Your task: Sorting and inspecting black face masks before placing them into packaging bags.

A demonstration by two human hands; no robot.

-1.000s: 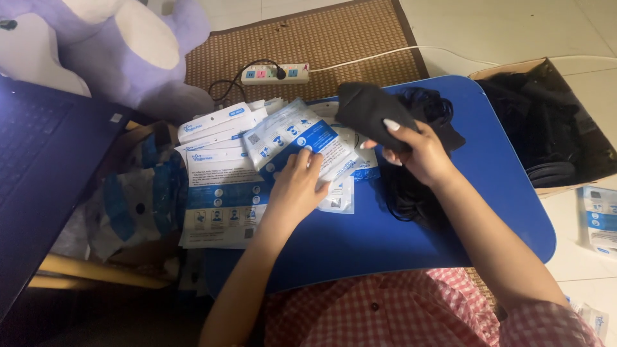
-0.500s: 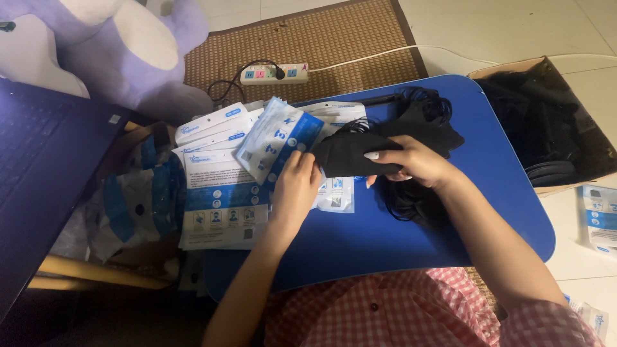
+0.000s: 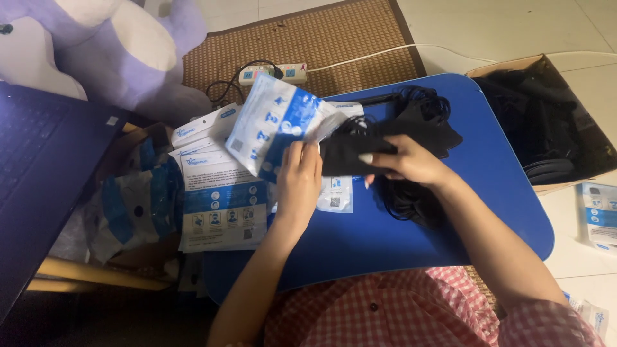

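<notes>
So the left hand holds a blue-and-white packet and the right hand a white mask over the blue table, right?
Not quite: in the head view the mask in the right hand is black, not white. The left hand does hold the blue-and-white packet over the blue table.

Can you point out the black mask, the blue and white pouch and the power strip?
black mask (image 3: 344, 157), head view, its flat middle.
blue and white pouch (image 3: 273, 122), head view, its printed front.
power strip (image 3: 273, 74), head view, its white body.
</notes>
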